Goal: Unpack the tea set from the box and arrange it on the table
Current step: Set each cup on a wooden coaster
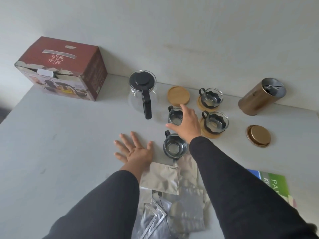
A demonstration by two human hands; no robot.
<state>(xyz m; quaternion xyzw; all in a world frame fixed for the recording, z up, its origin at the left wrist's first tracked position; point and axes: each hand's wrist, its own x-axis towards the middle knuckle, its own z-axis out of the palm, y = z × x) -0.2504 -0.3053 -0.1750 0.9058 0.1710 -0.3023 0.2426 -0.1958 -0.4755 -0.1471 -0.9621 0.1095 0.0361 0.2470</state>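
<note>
A dark red tea set box (pixel 69 66) stands at the table's far left. A glass teapot (pixel 142 94) with a black lid and handle stands mid-table. Beside it lies a bare bamboo coaster (pixel 178 95). Two glass cups (pixel 211 97) (pixel 216 122) sit on coasters to the right. My right hand (pixel 187 122) hovers over a third cup (pixel 174 116), fingers spread, partly hiding it; whether it touches the cup is unclear. Another cup (pixel 175 147) stands nearer, directly on the table. My left hand (pixel 136 150) rests flat and open on the table, left of that cup.
A gold tin (pixel 260 97) stands open at the far right, its lid (pixel 258 135) lying in front of it. Several silver foil pouches (pixel 170 192) lie heaped between my forearms. A green leaflet (pixel 274 183) lies at the right. A white wall runs behind the table.
</note>
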